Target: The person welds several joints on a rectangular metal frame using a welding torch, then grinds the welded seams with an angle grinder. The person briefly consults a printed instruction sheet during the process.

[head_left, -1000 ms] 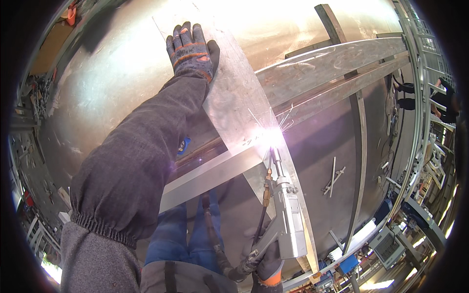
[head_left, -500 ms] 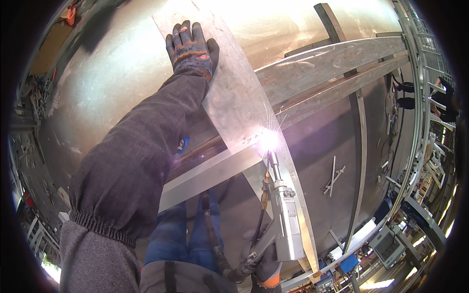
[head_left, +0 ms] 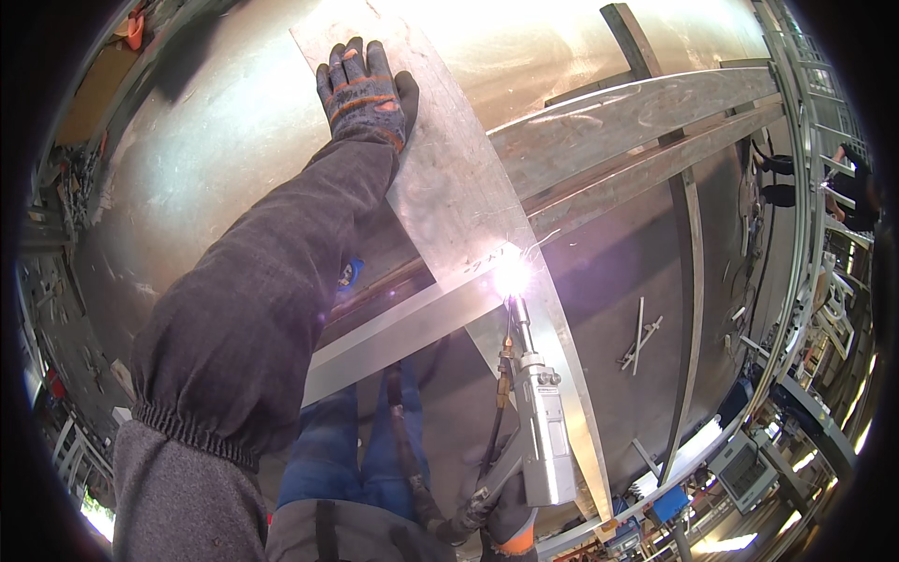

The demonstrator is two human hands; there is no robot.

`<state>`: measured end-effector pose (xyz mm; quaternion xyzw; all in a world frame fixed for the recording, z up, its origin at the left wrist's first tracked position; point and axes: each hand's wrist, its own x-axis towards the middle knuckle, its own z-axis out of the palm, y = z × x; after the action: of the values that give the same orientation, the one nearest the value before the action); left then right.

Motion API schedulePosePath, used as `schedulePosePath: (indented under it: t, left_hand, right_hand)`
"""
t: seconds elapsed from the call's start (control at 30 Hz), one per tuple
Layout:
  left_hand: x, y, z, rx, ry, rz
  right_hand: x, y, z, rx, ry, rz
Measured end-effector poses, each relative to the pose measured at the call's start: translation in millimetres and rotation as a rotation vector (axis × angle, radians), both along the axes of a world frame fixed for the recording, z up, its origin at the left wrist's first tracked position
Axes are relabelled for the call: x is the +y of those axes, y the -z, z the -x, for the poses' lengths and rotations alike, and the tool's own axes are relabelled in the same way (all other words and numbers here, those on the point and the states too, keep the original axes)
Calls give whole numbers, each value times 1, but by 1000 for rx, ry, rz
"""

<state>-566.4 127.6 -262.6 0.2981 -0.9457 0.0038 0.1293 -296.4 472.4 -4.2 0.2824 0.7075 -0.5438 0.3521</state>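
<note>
My left hand point(head_left: 362, 100), in a grey and orange work glove, lies flat with fingers apart on a long tapering metal plate point(head_left: 449, 159). In my right hand point(head_left: 511, 513), also gloved and partly hidden under the tool, is a silver handheld welding gun point(head_left: 546, 431). Its slim nozzle points away from me at the plate, where a bright glare with sparks hides the exact contact. A thin tube with brass fittings point(head_left: 506, 361) runs beside the nozzle. The glare sits near where a flat metal bar point(head_left: 403, 337) meets the plate.
Further metal bars point(head_left: 646, 98) lie across the large metal sheet point(head_left: 215, 150). A blue tape measure point(head_left: 351, 273) is partly hidden beside my left sleeve. Thin metal strips point(head_left: 640, 337) lie to the right. Another person point(head_left: 850, 187) is at the far right, near metal racks.
The welding gun and its glare have shifted slightly left and towards me. My left hand stays in place on the plate.
</note>
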Motion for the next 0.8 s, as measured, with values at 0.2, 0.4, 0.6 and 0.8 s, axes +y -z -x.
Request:
schedulePosePath:
  t: [0.2,0.4,0.6,0.8]
  left_hand:
    - [-1,1,0,26,7,33]
    - [1,-3,0,4,3,5]
    - [1,-5,0,-20,-3,10]
    - [1,-5,-1,-28,8,8]
  right_hand:
    - [-4,-5,0,56,-19,15]
    - [8,-4,-14,-56,23,39]
    - [27,3,-42,41,-161,-163]
    - [34,2,-52,19,-230,-191]
